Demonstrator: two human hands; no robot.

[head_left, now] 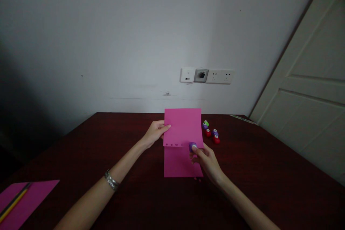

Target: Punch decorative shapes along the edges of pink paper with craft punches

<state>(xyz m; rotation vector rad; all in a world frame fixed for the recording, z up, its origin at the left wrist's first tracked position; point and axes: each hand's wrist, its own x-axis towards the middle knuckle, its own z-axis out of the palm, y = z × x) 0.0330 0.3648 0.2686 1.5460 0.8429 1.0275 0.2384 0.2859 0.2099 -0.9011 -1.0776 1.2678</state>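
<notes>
My left hand (155, 133) pinches the left edge of a pink sheet of paper (183, 125), thumb on the front. Along this sheet's lower edge runs a row of several small punched shapes. My right hand (207, 161) grips a purple craft punch (192, 146) with a white button, thumb on the button, at the sheet's lower right edge. Below and behind the raised sheet, another pink paper section (180, 165) shows; whether the two are joined by a fold I cannot tell. Tiny pink cut-outs (198, 179) lie on the table just below it.
Several small red, purple and green punches (216, 139) stand right of the paper on the dark red table (121, 194). Another pink sheet (32, 201) with pencils (14, 201) lies front left. A wall with sockets (219, 76) rises behind; a white door (309, 90) is at right.
</notes>
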